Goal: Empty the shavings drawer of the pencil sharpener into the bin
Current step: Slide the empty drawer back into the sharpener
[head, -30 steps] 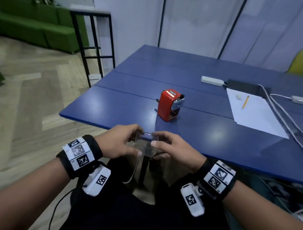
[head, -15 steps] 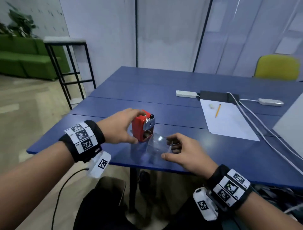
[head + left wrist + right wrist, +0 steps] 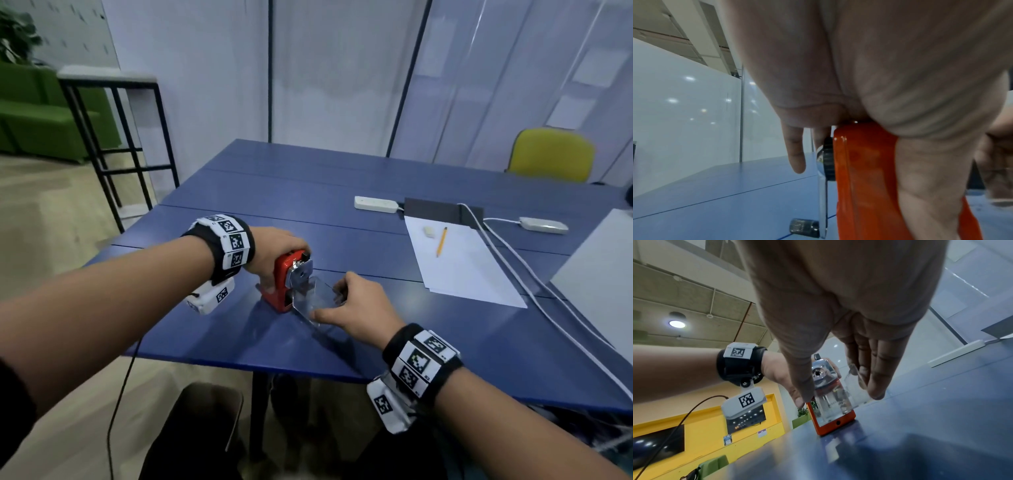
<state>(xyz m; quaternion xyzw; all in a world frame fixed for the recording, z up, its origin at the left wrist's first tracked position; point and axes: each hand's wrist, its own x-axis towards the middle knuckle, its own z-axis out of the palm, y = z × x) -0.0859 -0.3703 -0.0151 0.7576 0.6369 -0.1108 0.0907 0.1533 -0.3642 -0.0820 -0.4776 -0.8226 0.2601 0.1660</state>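
Observation:
The red pencil sharpener (image 3: 282,286) stands near the front left of the blue table (image 3: 239,192). My left hand (image 3: 274,246) grips its top from the left. In the left wrist view my thumb (image 3: 931,186) lies down the sharpener's (image 3: 859,178) near side, with the metal crank (image 3: 823,203) hanging behind it. My right hand (image 3: 346,305) pinches the clear shavings drawer (image 3: 315,298), which is tilted, its inner end at the sharpener's front opening. In the right wrist view the drawer (image 3: 834,400) sits between thumb (image 3: 803,386) and fingers (image 3: 875,378), above the red base (image 3: 834,423).
A dark bin-like container (image 3: 205,421) stands on the floor under the table's front edge. A paper sheet (image 3: 459,270) with a pencil (image 3: 442,241) and eraser (image 3: 429,231) lies to the right, with a power strip (image 3: 376,204) and cables (image 3: 548,291). A yellow chair (image 3: 551,154) stands behind.
Both hands held the drawer below the table edge a second ago. My left hand has since gripped the sharpener, and my right hand has brought the drawer up to its front opening.

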